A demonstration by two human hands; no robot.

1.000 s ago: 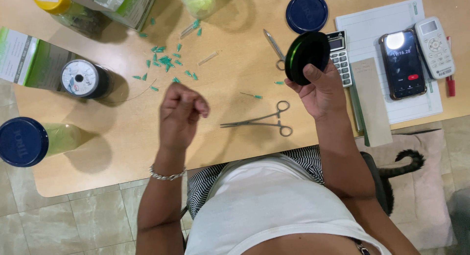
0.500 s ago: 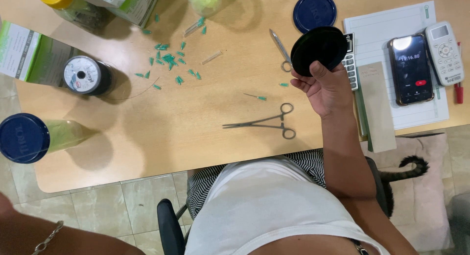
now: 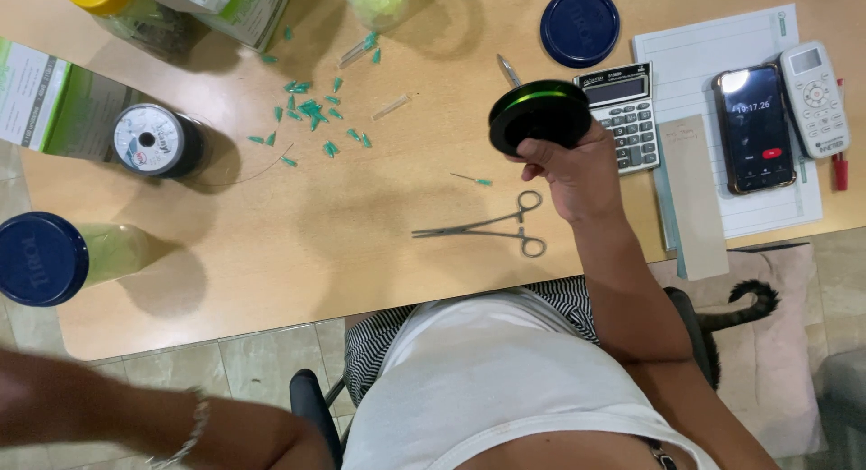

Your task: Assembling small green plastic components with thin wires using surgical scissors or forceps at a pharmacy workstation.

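A black spool (image 3: pixel 539 116) is gripped in the right hand (image 3: pixel 577 172) above the table (image 3: pixel 361 226); forceps (image 3: pixel 483 226) lie just beside it. The left hand's state cannot be told.

The right hand (image 3: pixel 577 172) is raised over the table's near right part, fingers curled shut in a grip. The left forearm stretches low and far left, its hand out of view.

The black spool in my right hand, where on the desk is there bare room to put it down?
Bare wood lies left of the forceps, between the blue-lidded jar and the green tips. It is crowded on the right by the calculator, paper pad and phone.
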